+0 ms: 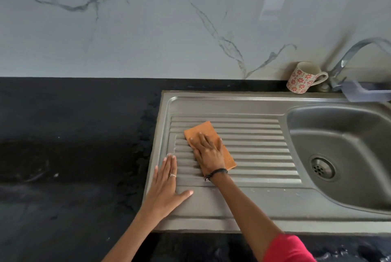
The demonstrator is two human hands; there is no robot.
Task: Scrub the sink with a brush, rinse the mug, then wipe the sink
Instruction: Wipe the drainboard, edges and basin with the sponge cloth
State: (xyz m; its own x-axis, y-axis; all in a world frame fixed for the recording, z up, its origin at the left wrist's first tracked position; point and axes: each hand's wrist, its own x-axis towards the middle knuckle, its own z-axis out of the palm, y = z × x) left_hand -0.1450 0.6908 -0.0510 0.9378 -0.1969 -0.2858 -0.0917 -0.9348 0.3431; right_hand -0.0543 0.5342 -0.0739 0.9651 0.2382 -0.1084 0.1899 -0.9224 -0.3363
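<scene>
An orange cloth (203,131) lies on the ribbed drainboard (258,145) of the steel sink. My right hand (208,153) presses flat on the cloth with straight fingers. My left hand (167,185) rests flat on the drainboard's left front part, fingers straight, thumb spread to the right. The sink basin (347,141) with its drain (323,168) is at the right. A white mug with red flowers (302,77) stands on the counter behind the sink, beside the tap. No brush is in view.
The tap (347,61) arches over the basin from the back right. A pale blue-grey plastic item (364,92) lies on the sink's back rim. Black stone counter (74,145) extends to the left, a marble wall (169,29) behind.
</scene>
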